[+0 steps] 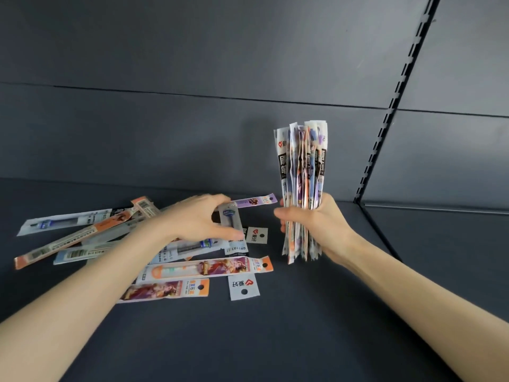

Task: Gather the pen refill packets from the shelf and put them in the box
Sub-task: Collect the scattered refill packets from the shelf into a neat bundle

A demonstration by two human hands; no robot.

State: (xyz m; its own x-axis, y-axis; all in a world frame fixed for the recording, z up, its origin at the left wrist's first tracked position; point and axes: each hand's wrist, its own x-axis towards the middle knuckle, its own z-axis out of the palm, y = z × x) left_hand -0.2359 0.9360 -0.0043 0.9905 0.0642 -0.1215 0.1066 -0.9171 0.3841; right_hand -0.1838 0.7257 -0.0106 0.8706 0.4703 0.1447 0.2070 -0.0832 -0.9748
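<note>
- Packets (176, 264) of pen refills lie loose on the dark shelf (275, 340), overlapping in a rough fan towards the left; none is in a box, and no box is in view.
- Nearest the camera lie two long packets with bright printed figures and orange ends, and a short white tag (243, 287) with a red heart mark just beside them.
- They are long, flat, narrow sleeves, some clear with a refill showing through, some with barcode strips, most with a punched hang hole at one end.
- Left hand (198, 219) hovers palm down over the middle of the pile, fingers spread and curled, closing on a small clear packet (230, 219); whether it already grips is hard to tell.
- Right hand (311, 219) is clenched around a thick bundle (303, 188) of gathered packets, held upright above the shelf, apart from the pile.
- To do this step well, I judge: pinch the packet by one long edge, turn it lengthwise with the bundle, and slide it in from the side while the right hand loosens only slightly.
- Slippery sleeves could fan out or drop from the bottom of the bundle.
- Behind stands the grey back wall (192, 128).
</note>
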